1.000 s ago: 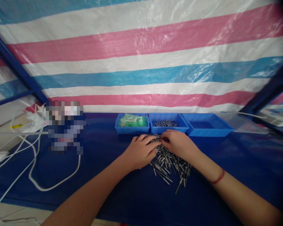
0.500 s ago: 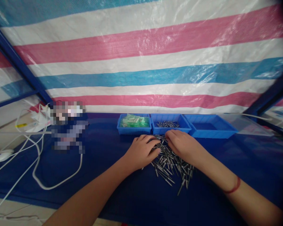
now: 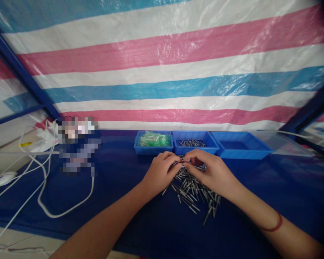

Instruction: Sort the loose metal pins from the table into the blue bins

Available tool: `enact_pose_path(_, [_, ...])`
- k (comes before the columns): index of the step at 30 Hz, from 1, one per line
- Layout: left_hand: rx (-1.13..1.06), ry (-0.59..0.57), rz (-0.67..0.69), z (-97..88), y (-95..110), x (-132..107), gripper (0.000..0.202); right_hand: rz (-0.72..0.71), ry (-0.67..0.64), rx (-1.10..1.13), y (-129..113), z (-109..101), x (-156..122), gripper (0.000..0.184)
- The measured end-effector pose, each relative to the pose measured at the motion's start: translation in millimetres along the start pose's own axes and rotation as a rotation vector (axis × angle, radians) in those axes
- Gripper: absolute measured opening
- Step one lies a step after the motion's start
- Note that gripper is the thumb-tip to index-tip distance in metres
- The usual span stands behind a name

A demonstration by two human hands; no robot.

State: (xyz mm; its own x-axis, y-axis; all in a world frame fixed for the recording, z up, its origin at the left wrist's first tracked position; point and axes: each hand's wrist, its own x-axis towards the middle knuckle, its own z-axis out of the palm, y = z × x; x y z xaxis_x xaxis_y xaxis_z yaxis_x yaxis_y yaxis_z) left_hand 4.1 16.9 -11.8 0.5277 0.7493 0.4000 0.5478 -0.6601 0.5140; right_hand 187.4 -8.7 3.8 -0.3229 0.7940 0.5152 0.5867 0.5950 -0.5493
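Observation:
A loose pile of metal blind rivets [image 3: 191,189] with long thin pins lies on the blue table top. Over its far end my left hand [image 3: 162,168] and my right hand [image 3: 214,171] meet fingertip to fingertip. Each has thumb and forefinger pinched together, and a small bit of metal, apparently a rivet, shows between them. Most of it is hidden by the fingers. Just beyond my hands stands a blue bin [image 3: 196,147] holding more rivets.
Left of that bin is a blue bin [image 3: 153,150] of green plastic packets; on the right, a third blue bin [image 3: 241,154] shows a bare floor. White cables [image 3: 52,216] and a white mouse [image 3: 4,178] lie at left. Striped sheeting [image 3: 162,84] hangs behind.
My right hand has turned and drawn its fingertips against those of my left hand. The left thumb and forefinger, apart before, have closed to a pinch.

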Motion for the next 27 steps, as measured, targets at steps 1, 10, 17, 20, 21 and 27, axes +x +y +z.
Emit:
enact_pose_path(1, [-0.031,0.004,-0.001,-0.3,0.7,0.2,0.017,0.041,0.024,0.006,-0.2,0.6,-0.1,0.007])
enact_pose_path(10, [-0.174,0.037,-0.058,0.5,4.2,0.7,0.014,0.109,0.045,-0.012,-0.3,1.2,-0.7,0.019])
enact_pose_path(17, [-0.160,0.017,-0.047,-0.4,5.3,0.9,0.017,0.046,0.030,0.007,-2.7,-1.5,0.3,0.018])
enact_pose_path(20, [-0.154,0.068,-0.078,-2.5,4.4,1.1,0.016,0.030,0.016,-0.029,-1.8,-2.4,0.8,0.017])
enact_pose_path(21, [-0.155,0.082,-0.086,-2.8,3.9,1.1,0.017,0.013,0.009,-0.051,-0.8,-2.5,1.3,0.018])
enact_pose_path(27, [-0.184,0.102,-0.128,-1.6,4.1,0.6,0.030,-0.002,0.150,-0.282,21.6,-9.9,9.6,0.024])
